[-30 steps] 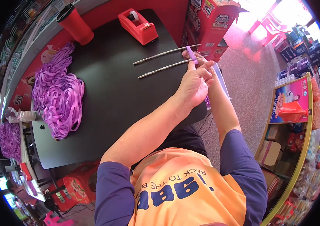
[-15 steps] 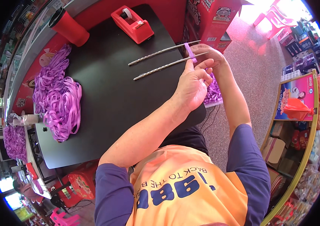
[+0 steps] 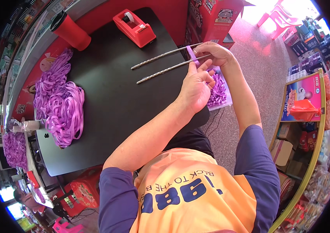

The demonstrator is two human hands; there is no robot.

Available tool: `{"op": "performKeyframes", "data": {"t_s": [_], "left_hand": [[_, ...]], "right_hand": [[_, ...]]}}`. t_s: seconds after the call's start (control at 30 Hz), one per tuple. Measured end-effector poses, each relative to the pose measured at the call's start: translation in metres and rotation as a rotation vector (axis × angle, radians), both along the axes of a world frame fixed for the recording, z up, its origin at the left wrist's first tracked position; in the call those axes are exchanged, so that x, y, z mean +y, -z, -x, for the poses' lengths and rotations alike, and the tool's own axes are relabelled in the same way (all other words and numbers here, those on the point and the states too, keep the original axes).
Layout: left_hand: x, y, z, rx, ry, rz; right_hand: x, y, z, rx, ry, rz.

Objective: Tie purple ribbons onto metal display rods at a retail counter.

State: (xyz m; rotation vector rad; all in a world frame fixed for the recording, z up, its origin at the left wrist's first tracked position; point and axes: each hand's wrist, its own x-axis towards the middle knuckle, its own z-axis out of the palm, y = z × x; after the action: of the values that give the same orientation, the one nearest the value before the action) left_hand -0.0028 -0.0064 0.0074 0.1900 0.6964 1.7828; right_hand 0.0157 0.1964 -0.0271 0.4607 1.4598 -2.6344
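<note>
In the head view, with clock directions taken from the middle of the picture, the purple ribbon strip is at 1 o'clock, spanning two twisted metal rods near their hand-side ends. The left hand sets an extended forefinger at the strip's lower end, its other fingers partly curled. The right hand arches over the rod ends, fingers bent beside the strip's upper end. I cannot tell whether either hand's fingers are clamped on ribbon or metal.

The strip could slacken or slide along the rods if the forefinger lifts or tension drops; uneven pull could draw the rods together or skew them. The loose ribbon heap on the table at 9 o'clock could tangle, its strands being heavily overlapped.

The right hand hides the rods' far ends, so what supports them is unclear, as is whether any ribbon trails behind. At 2 o'clock, the left hand and forearm cover part of the tub of short purple ribbon pieces, and their exact form is hard to make out.
</note>
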Motion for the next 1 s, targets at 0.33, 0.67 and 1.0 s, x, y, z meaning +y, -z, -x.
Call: {"op": "performKeyframes", "data": {"t_s": [0.33, 0.67, 1.0], "left_hand": [[-0.002, 0.001, -0.002, -0.092, 0.006, -0.061], [-0.001, 0.000, -0.001, -0.185, -0.021, -0.026], [-0.002, -0.005, -0.001, -0.211, -0.009, -0.073]], "right_hand": [[-0.001, 0.009, -0.012, -0.037, 0.076, 0.095], [-0.077, -0.018, -0.066, 0.199, 0.785, -1.264], [-0.098, -0.028, -0.056, 0.071, 0.623, -1.295]]}}
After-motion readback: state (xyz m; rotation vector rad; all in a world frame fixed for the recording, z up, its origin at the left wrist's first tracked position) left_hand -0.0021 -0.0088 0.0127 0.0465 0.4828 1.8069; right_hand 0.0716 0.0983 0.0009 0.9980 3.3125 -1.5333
